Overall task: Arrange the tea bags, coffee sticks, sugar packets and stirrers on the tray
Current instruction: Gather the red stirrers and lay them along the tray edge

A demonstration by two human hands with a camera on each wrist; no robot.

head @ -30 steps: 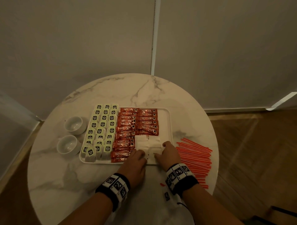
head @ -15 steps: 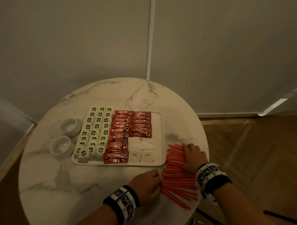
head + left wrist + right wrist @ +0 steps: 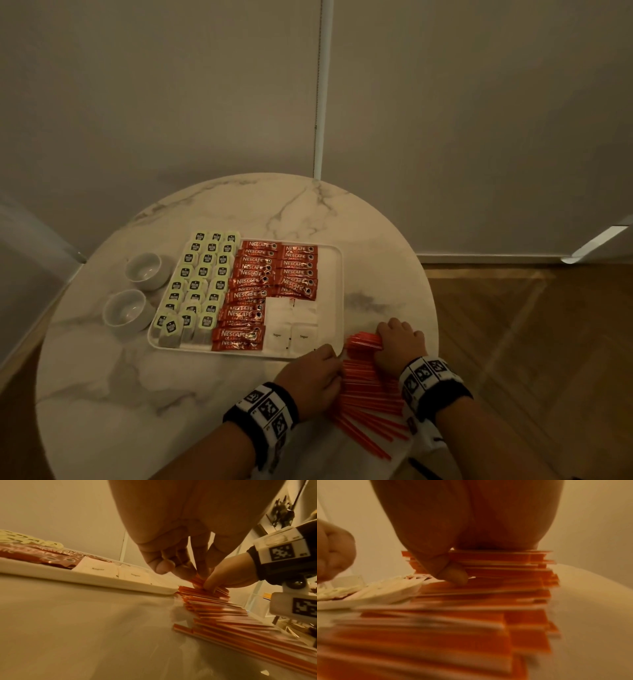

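Red stirrers (image 3: 368, 383) lie heaped at the table's (image 3: 205, 394) near right edge, just beside the tray's (image 3: 337, 274) near right corner, left hand (image 3: 310, 375) and right hand (image 3: 399, 342) both pinching them with curled fingers.

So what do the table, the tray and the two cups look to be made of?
Table: marble or a marble-look top, pale with grey veins and a soft sheen. Tray: matte white, rounded rim, probably plastic, though that is unsure. Cups: glossy white with thick walls, likely glazed ceramic.
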